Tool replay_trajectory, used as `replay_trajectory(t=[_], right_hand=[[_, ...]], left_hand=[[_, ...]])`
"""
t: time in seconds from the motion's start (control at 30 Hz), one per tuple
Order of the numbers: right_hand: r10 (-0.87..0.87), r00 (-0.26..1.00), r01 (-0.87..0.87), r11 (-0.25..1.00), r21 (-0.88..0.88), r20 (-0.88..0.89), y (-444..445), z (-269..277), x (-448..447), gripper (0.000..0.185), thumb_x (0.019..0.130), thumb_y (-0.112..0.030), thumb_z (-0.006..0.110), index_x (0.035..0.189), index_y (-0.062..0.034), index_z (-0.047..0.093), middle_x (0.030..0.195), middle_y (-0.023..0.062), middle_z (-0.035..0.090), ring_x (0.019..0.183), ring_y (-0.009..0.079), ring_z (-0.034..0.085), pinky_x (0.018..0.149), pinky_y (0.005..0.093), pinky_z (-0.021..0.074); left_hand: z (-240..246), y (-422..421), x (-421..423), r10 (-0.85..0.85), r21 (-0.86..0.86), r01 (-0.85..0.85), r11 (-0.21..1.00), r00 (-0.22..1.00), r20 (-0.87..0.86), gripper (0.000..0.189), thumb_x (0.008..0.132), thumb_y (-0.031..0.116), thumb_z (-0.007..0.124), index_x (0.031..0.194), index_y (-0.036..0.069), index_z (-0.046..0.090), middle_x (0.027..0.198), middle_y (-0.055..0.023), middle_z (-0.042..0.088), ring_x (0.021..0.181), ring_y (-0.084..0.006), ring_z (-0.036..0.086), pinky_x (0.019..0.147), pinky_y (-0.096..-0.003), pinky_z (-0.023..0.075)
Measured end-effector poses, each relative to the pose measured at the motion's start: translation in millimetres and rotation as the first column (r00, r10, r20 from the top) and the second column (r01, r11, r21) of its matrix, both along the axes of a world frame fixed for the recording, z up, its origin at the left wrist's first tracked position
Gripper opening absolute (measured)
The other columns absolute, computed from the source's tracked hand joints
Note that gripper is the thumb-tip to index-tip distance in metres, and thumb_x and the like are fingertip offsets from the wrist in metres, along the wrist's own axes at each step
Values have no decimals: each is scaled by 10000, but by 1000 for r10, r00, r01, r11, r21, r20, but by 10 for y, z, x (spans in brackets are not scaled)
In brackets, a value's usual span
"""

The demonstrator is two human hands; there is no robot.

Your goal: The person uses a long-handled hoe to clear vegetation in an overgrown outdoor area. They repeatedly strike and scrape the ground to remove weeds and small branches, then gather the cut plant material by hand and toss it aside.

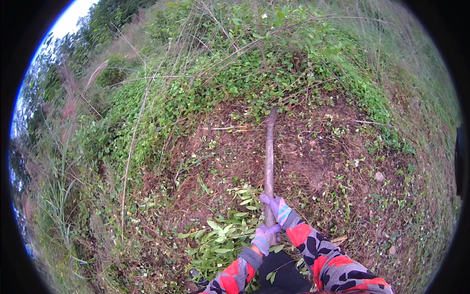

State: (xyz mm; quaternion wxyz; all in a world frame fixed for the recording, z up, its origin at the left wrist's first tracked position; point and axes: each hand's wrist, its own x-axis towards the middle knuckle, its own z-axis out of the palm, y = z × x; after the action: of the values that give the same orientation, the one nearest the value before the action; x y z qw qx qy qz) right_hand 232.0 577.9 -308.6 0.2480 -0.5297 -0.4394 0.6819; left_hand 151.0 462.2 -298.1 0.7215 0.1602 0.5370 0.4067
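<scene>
A long, weathered wooden pole (pixel 269 154), likely a tool's handle, points straight away from me. Its far end goes in under the green vines, so whatever is there is hidden. Both my hands wear purple gloves with striped cuffs. My left hand (pixel 262 237) grips the pole close to its near end. A little farther up, my right hand (pixel 274 206) is wrapped around the same pole. Cut leafy stems (pixel 220 239) lie on the ground beside my left hand. Below the hands, dark trousers (pixel 281 270) show at the bottom edge.
Dense low green vines (pixel 172 95) cover the slope ahead, with thin dry stalks (pixel 137 126) standing on the left. Reddish-brown soil (pixel 308 161) with loose roots lies around the pole. A small stone (pixel 379 176) sits at the right. Tall grass (pixel 407 40) rises farther back.
</scene>
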Motion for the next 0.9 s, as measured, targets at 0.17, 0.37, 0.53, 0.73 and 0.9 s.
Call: replay_trajectory(t=[0.17, 0.37, 0.53, 0.73, 0.9], right_hand=[[80, 996, -81, 996, 23, 35, -142, 189, 148, 713, 802, -575, 616, 1099, 73, 601, 868, 151, 644, 807, 201, 618, 745, 337, 503], [161, 987, -159, 982, 100, -8, -303, 213, 293, 714, 863, -546, 570, 1201, 80, 506, 913, 120, 629, 808, 192, 606, 733, 333, 508], [37, 945, -97, 980, -172, -325, -412, -130, 572, 461, 875, -456, 605, 998, -15, 558, 839, 90, 637, 702, 182, 641, 626, 320, 531], [-13, 994, 44, 954, -295, 107, -715, -714, 986, 276, 892, -276, 627, 1013, -36, 563, 798, 68, 641, 635, 158, 634, 570, 292, 538], [-87, 996, 79, 968, -238, -23, -806, -997, 1081, 248, 893, -216, 620, 1026, -16, 561, 803, 74, 648, 647, 158, 636, 577, 288, 545]], left_hand=[[-9, -5, -26, -16, -13, 15, 1000, 999, -32, 235, 785, 188, 699, 923, 26, 598, 697, -48, 593, 541, -167, 586, 508, -297, 497], [117, -16, -34, 58, -4, -58, 998, 998, -18, 287, 760, 209, 755, 881, 30, 566, 645, -38, 576, 496, -165, 577, 447, -284, 471], [135, -23, -51, 15, 7, -15, 1000, 999, -38, 293, 767, 256, 732, 873, 14, 603, 689, -37, 581, 534, -156, 581, 491, -282, 478], [99, -15, -89, -10, -5, 9, 1000, 996, -90, 291, 770, 281, 723, 832, 18, 614, 678, -40, 587, 538, -148, 584, 496, -278, 480], [99, -3, -80, -27, -33, 24, 999, 995, -101, 269, 767, 264, 730, 813, 24, 617, 659, -42, 591, 547, -144, 594, 490, -272, 480]])
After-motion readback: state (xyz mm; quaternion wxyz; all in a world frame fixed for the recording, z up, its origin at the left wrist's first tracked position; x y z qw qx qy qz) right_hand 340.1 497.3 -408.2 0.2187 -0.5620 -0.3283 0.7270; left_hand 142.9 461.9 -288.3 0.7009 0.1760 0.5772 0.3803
